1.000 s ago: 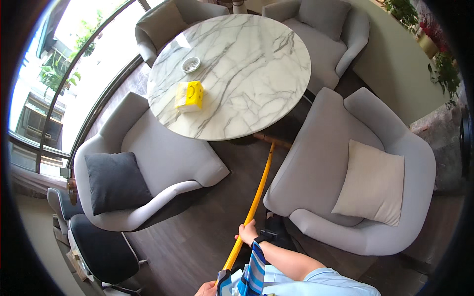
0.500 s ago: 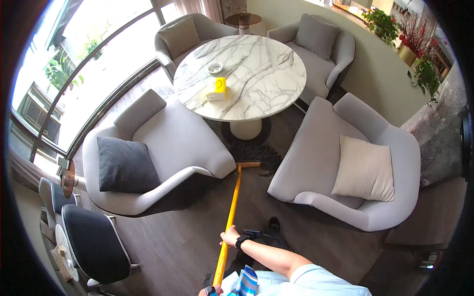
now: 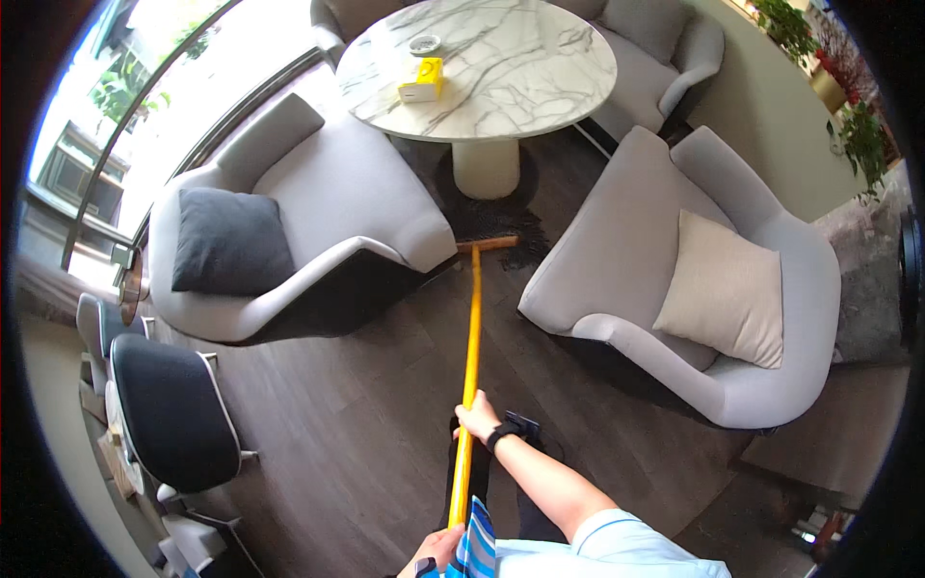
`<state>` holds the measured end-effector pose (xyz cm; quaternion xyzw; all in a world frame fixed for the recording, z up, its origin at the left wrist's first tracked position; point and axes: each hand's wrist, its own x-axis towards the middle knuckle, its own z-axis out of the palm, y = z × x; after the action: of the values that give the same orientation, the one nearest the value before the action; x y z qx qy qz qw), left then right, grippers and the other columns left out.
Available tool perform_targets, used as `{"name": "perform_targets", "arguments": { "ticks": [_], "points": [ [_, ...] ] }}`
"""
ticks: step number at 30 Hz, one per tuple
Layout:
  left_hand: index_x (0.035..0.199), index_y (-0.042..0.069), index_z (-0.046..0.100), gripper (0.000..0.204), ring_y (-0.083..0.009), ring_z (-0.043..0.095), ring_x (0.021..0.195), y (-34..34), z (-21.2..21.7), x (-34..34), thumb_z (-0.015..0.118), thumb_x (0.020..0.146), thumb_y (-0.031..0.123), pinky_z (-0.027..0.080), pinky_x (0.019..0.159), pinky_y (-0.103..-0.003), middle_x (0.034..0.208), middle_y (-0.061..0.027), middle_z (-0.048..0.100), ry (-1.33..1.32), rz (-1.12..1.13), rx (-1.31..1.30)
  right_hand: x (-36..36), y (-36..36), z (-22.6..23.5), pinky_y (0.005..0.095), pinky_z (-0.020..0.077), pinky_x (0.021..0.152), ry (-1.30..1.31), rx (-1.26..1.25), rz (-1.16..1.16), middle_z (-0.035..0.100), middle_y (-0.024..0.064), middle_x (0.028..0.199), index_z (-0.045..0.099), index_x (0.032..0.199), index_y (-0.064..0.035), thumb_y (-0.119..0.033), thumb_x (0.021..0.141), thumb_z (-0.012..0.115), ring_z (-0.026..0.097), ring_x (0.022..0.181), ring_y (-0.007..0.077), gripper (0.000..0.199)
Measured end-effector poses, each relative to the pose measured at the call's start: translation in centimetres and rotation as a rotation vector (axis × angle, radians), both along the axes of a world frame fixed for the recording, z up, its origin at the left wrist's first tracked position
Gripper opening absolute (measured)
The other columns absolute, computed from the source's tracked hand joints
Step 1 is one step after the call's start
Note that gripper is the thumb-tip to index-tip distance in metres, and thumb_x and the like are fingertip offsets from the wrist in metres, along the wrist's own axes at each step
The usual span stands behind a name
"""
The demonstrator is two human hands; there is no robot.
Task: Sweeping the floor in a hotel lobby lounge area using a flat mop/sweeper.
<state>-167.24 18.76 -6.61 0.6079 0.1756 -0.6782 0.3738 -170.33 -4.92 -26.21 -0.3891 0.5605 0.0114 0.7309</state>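
Note:
My right hand [image 3: 477, 416] is wrapped around the middle of a mop's yellow pole [image 3: 472, 337]. Lower down, close to my body, my left hand [image 3: 439, 549] grips the pole's end, partly hidden by a blue striped cloth. The mop's wooden head bar [image 3: 489, 244] lies on the dark floor between two grey armchairs, just in front of the table's base. Dark shaggy strands [image 3: 520, 252] spread from the bar and blend into the floor. The bar's left end is close to the corner of the left armchair [image 3: 328, 183].
A round marble table [image 3: 520, 67] carries a yellow box [image 3: 422, 81] and an ashtray [image 3: 424, 44]. The right armchair [image 3: 597, 241] holds a cream cushion [image 3: 725, 289]. A black chair [image 3: 173, 414] stands at left. Plants [image 3: 858, 144] sit along the low wall at right.
The view has tilted downward, so the table and armchairs appear higher. My hands have swung to the right with the pole, which now stands straighter in view. Both hands keep their hold.

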Motion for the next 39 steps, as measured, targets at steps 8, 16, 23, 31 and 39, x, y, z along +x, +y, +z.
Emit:
{"name": "perform_targets", "arguments": {
  "ticks": [8, 16, 23, 31, 39],
  "points": [
    [0.09, 0.0, 0.053, 0.024, -0.007, 0.048, 0.061, 5.9, 0.2, -4.5, 0.047, 0.084, 0.022, 0.04, 0.05, -0.02, 0.071, 0.0016, 0.053, 0.021, 0.158, -0.137, -3.9, 3.0, 4.1, 0.0333, 0.0509, 0.044, 0.055, 0.0, 0.016, 0.042, 0.0132, 0.078, 0.024, 0.099, 0.0002, -0.006, 0.072, 0.047, 0.053, 0.049, 0.0239, 0.036],
    [0.09, 0.001, 0.053, 0.02, -0.0066, 0.048, 0.059, 16.0, -0.9, -5.6, 0.048, 0.083, 0.019, 0.039, 0.049, -0.02, 0.07, 0.0023, 0.053, 0.13, 0.224, -0.219, -3.5, 16.1, 2.2, 0.0359, 0.0515, 0.044, 0.123, 0.083, 0.098, 0.04, 0.0167, 0.085, 0.018, 0.103, -0.0023, -0.005, 0.071, 0.046, 0.057, 0.052, 0.028, 0.042],
    [0.086, -0.002, 0.057, 0.044, -0.0096, 0.051, 0.072, 24.5, 10.1, -2.8, 0.038, 0.086, 0.038, 0.042, 0.059, -0.021, 0.077, -0.0036, 0.056, -0.027, -0.141, 0.239, -3.9, 35.9, 3.2, 0.0409, 0.0518, 0.05, 0.001, 0.518, 0.092, 0.036, 0.0161, 0.089, 0.015, 0.1, -0.0043, -0.003, 0.073, 0.048, 0.057, 0.057, 0.0307, 0.043],
    [0.07, 0.003, 0.06, 0.02, -0.0174, 0.046, 0.045, 36.0, 16.4, 0.7, 0.064, 0.07, 0.023, 0.038, 0.045, -0.028, 0.054, -0.0102, 0.052, -1.365, -0.794, 0.6, 3.6, 48.1, 7.7, 0.0193, 0.033, 0.04, -0.405, 0.866, 0.215, 0.057, 0.0052, 0.079, 0.042, 0.084, -0.0102, -0.022, 0.078, 0.053, 0.061, 0.072, 0.0146, 0.017],
    [0.069, 0.004, 0.06, 0.025, -0.0166, 0.047, 0.044, 30.9, 11.6, 1.9, 0.063, 0.07, 0.029, 0.038, 0.045, -0.029, 0.053, -0.0103, 0.051, -1.333, -0.671, 0.403, 4.1, 41.1, 3.9, 0.0175, 0.0281, 0.032, -0.329, 0.548, 0.158, 0.06, 0.0155, 0.079, 0.039, 0.093, -0.0016, -0.02, 0.078, 0.049, 0.061, 0.067, 0.0171, 0.026]
  ]
}}
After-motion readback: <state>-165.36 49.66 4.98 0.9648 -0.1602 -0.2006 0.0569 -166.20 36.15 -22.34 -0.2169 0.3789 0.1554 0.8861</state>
